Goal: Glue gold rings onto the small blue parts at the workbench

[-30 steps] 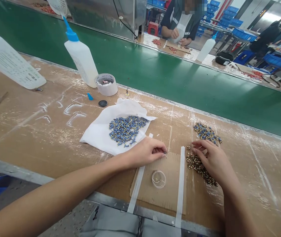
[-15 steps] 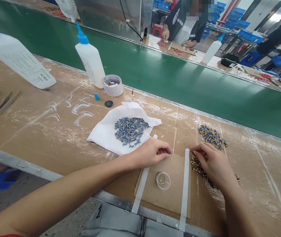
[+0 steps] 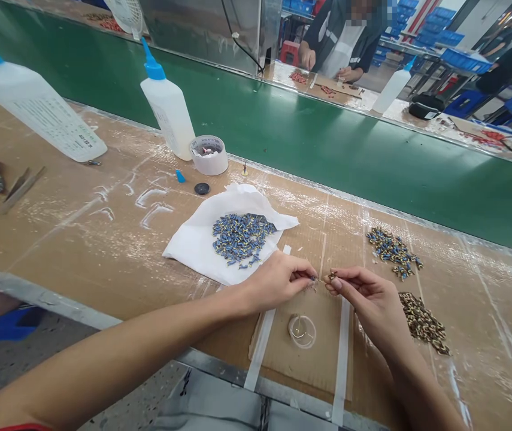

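My left hand (image 3: 278, 278) rests on the cardboard mat (image 3: 314, 353) and pinches a tiny blue part at its fingertips. My right hand (image 3: 366, 293) pinches a small brown part, its fingertips almost touching those of the left hand. A heap of blue parts (image 3: 242, 236) lies on a white cloth (image 3: 193, 245) just behind the left hand. To the right are a small pile of blue-and-gold parts (image 3: 393, 246) and a pile of brown parts (image 3: 423, 322). A small clear round dish (image 3: 302, 331) sits on the mat below both hands.
Two white squeeze bottles (image 3: 169, 111) (image 3: 35, 114), a tape roll (image 3: 209, 154), a blue cap (image 3: 180, 176) and a black disc (image 3: 201, 188) stand behind. A green conveyor belt (image 3: 327, 137) runs across. A person works at the far bench (image 3: 345, 42).
My right hand left the brown pile and moved left with a small part, meeting the left hand's fingertips. The camera view shifted slightly.
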`<state>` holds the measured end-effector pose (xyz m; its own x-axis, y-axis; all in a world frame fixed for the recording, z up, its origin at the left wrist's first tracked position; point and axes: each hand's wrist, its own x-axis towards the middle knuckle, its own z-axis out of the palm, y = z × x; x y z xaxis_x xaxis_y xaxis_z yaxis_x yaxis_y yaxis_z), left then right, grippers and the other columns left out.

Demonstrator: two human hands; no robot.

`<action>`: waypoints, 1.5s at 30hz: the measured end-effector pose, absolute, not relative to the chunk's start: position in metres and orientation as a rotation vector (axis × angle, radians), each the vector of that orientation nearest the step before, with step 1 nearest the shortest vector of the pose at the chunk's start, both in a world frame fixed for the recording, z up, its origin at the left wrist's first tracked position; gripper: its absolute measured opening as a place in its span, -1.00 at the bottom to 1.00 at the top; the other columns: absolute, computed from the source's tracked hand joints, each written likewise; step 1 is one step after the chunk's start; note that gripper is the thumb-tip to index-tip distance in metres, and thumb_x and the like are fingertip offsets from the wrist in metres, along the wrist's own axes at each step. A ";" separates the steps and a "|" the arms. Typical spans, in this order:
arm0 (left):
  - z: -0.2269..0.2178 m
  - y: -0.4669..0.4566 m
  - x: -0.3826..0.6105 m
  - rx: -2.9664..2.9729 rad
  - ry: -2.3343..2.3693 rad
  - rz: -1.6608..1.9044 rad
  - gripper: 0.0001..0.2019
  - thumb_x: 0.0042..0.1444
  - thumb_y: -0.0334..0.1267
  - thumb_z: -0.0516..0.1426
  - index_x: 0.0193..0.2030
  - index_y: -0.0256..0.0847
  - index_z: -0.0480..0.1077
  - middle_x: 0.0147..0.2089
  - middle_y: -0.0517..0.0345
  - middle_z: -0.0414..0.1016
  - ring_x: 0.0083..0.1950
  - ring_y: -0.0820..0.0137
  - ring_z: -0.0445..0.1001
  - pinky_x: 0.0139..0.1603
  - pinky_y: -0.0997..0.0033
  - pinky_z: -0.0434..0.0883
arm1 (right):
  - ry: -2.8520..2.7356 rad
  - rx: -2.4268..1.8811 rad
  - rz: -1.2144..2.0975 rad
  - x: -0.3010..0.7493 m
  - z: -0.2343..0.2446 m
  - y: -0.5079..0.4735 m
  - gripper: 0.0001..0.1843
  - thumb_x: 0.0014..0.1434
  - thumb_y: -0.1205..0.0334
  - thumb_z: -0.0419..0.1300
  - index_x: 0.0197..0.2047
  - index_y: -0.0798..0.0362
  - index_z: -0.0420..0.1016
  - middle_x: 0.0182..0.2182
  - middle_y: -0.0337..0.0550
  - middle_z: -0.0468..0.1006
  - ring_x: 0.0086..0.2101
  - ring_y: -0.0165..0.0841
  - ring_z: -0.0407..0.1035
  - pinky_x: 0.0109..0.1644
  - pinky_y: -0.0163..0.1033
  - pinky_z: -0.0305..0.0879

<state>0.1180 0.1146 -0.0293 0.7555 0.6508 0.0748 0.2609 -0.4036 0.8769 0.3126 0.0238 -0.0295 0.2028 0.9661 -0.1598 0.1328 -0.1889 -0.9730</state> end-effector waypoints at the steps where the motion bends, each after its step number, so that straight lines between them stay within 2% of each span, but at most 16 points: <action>1: -0.029 0.115 0.118 1.987 0.697 0.525 -0.84 0.13 -0.44 0.17 -0.19 -0.28 0.57 -0.27 0.13 0.64 -0.30 0.43 0.53 -0.25 0.52 0.37 | -1.058 -1.519 1.108 0.310 -0.031 0.024 -0.77 0.07 0.08 0.39 -0.25 0.03 0.58 -0.39 -0.15 0.63 -0.36 -0.33 0.50 -0.21 -0.24 0.45; 7: -0.030 0.115 0.119 2.093 0.700 0.597 -0.83 0.16 -0.47 0.15 -0.19 -0.29 0.56 -0.24 0.10 0.63 -0.26 0.40 0.52 -0.20 0.46 0.36 | -1.017 -1.490 1.040 0.299 -0.041 0.026 -0.81 0.12 0.10 0.35 -0.31 0.02 0.52 -0.40 -0.22 0.57 -0.35 -0.41 0.42 -0.24 -0.34 0.36; 20: -0.041 0.115 0.119 2.238 0.720 0.654 -0.89 0.21 -0.38 0.16 -0.28 -0.28 0.53 -0.34 0.13 0.51 -0.30 0.41 0.45 -0.23 0.44 0.32 | -1.099 -1.454 1.041 0.290 -0.043 0.028 -0.79 0.14 0.08 0.32 -0.30 0.02 0.48 -0.37 -0.18 0.54 -0.32 -0.34 0.43 -0.24 -0.27 0.39; 27: -0.038 0.114 0.119 2.250 0.701 0.635 -0.88 0.20 -0.44 0.14 -0.36 -0.29 0.47 -0.35 0.14 0.44 -0.30 0.41 0.40 -0.26 0.45 0.29 | -1.264 -1.472 0.994 0.291 -0.044 0.026 -0.80 0.20 0.08 0.26 -0.33 0.03 0.46 -0.39 -0.18 0.48 -0.36 -0.35 0.37 -0.27 -0.27 0.32; 34: -0.037 0.112 0.120 2.253 0.676 0.650 -0.87 0.21 -0.45 0.10 -0.36 -0.30 0.41 -0.36 0.14 0.42 -0.31 0.40 0.38 -0.27 0.44 0.29 | -1.185 -1.479 1.064 0.290 -0.036 0.026 -0.77 0.17 0.05 0.28 -0.36 0.03 0.44 -0.44 -0.20 0.47 -0.38 -0.35 0.36 -0.31 -0.30 0.32; 45: -0.042 0.110 0.120 2.430 0.644 0.578 -0.86 0.21 -0.46 0.06 -0.36 -0.28 0.37 -0.33 0.10 0.43 -0.28 0.37 0.39 -0.28 0.42 0.28 | -1.450 -1.459 0.929 0.293 -0.046 0.022 -0.85 0.28 0.20 0.16 -0.35 0.00 0.36 -0.43 -0.23 0.34 -0.40 -0.36 0.26 -0.30 -0.27 0.22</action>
<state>0.1195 0.1098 -0.0423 0.7922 0.5534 0.2571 0.3146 -0.7314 0.6051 0.2929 0.0220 -0.0456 0.0494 0.9968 0.0621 0.3601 0.0402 -0.9320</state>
